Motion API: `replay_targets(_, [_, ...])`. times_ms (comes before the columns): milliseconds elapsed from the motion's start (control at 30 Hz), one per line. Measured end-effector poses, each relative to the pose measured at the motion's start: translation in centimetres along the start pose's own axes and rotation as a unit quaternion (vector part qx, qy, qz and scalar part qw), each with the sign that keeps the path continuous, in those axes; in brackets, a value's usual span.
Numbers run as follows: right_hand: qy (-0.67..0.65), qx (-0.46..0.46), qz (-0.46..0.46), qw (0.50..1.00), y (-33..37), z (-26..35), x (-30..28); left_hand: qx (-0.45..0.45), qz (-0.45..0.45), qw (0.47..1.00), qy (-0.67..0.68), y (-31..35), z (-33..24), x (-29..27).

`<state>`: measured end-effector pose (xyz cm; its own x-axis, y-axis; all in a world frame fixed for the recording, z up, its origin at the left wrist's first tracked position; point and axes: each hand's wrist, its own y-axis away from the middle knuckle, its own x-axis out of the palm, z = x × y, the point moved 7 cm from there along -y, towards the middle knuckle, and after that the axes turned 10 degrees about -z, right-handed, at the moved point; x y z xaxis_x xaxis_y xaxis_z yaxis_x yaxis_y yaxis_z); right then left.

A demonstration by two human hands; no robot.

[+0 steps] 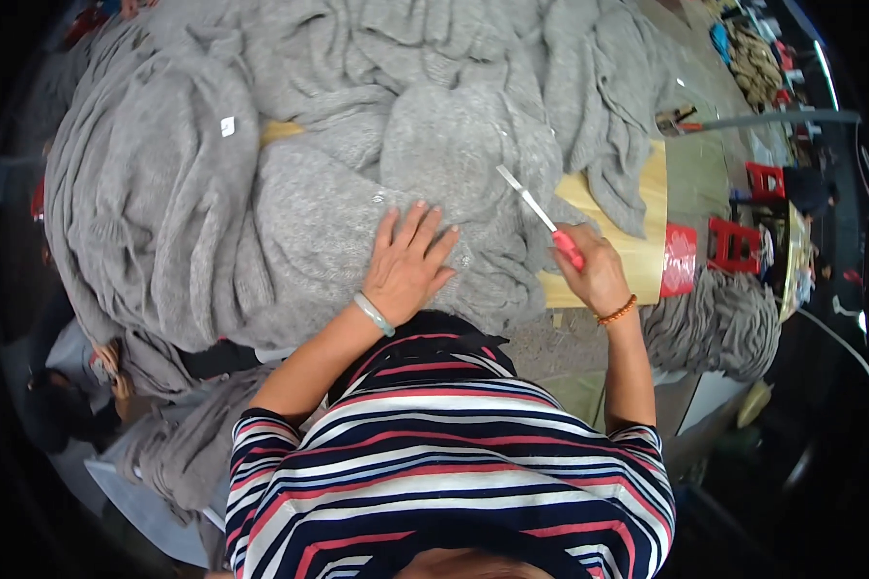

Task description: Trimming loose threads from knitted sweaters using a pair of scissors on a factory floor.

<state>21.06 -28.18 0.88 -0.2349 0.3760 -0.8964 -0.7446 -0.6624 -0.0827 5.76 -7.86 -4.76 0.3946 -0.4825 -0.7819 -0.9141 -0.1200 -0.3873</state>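
Note:
Heaps of grey knitted garments (328, 212) cover most of the table in front of me. My left hand (408, 262) lies flat on the knit with its fingers spread, holding nothing. In my right hand (597, 268) is a slim tool (539, 211) with a red handle and a pale, narrow shaft. Its flat tip points away and to the left, over the grey knit; whether it touches the fabric I cannot tell. What kind of tool it is does not show clearly. A small white label (227, 126) sits on the garment at the left.
Bare yellow wooden tabletop (652, 188) shows at the right, with a red sheet (679, 259) by its edge. A bundle of grey knits (714, 323) stands near my right arm. Red stools (733, 244) are farther right. Another person (68, 410) works with grey fabric at the lower left.

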Motion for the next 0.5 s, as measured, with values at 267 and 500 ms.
replay_targets(267, [0.081, -0.068, 0.219, 0.97, 6.5, 2.0, 3.8, 0.017, 0.107, 0.993, -0.056, 2.2, 3.2, 4.5])
replay_targets(500, [0.085, -0.04, 0.184, 0.978, 6.4, 2.2, 2.6, 0.027, 0.115, 0.99, -0.083, 2.8, 3.7, 5.6])
